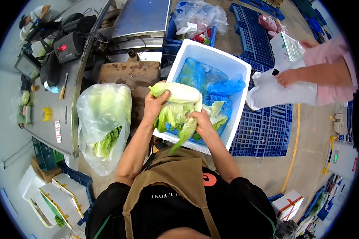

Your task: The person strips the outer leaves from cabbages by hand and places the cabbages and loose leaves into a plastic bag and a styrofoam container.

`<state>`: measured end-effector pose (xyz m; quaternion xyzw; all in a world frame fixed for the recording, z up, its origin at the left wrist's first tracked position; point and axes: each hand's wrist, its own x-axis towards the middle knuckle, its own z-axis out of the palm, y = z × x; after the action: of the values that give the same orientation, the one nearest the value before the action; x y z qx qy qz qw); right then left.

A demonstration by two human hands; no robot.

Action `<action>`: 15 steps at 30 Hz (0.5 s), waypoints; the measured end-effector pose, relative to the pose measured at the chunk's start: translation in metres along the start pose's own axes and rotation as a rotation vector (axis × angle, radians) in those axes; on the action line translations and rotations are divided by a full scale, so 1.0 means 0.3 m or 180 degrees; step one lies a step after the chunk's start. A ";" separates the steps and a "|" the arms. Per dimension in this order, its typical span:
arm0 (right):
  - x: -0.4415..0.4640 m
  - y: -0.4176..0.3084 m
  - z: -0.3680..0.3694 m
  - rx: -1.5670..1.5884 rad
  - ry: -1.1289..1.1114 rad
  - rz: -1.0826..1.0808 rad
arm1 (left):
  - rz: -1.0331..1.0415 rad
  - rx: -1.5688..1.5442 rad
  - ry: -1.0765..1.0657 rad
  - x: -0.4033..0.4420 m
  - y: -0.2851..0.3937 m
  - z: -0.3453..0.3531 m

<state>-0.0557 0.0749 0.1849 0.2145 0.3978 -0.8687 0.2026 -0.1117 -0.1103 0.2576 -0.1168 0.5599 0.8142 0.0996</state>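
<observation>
My left hand [154,104] is wrapped round the left end of a pale green leafy cabbage [179,93]. On the right, my right hand [201,120] grips a loose outer leaf [186,131] that hangs down from it. Both hands and the cabbage are over the near left part of a white foam box [242,99]. Inside the box lie blue plastic bags [223,85], with more green leaves at its near side. Left of my arms, a clear plastic bag [103,119] holds leafy greens.
A metal counter [70,99] with a scale [66,47] stands at the left. Blue pallets [263,127] lie right of the box. Another person [307,79] in pink stands there. Behind the box is a blue crate [212,36] with plastic bags. Foam boxes [54,199] sit lower left.
</observation>
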 end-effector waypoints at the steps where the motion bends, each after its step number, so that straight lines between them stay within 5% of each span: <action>1: 0.003 -0.010 -0.012 0.0006 0.0069 0.0300 | -0.0139 0.0006 0.0089 -0.001 0.018 0.004; 5: -0.030 -0.049 0.020 0.0695 -0.0193 0.0896 | -0.0245 -0.0021 0.0135 0.010 0.017 0.003; 10: 0.091 0.074 0.022 0.1612 -0.0165 0.0121 | -0.0084 0.0015 0.0039 -0.023 -0.079 0.027; 15: 0.058 0.069 0.049 0.0960 0.0323 -0.0175 | -0.0074 -0.0273 0.0153 -0.003 -0.059 -0.002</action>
<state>-0.0623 0.0479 0.1718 0.2751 0.2783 -0.9119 0.1239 -0.1057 -0.1048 0.2417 -0.1471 0.5253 0.8332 0.0905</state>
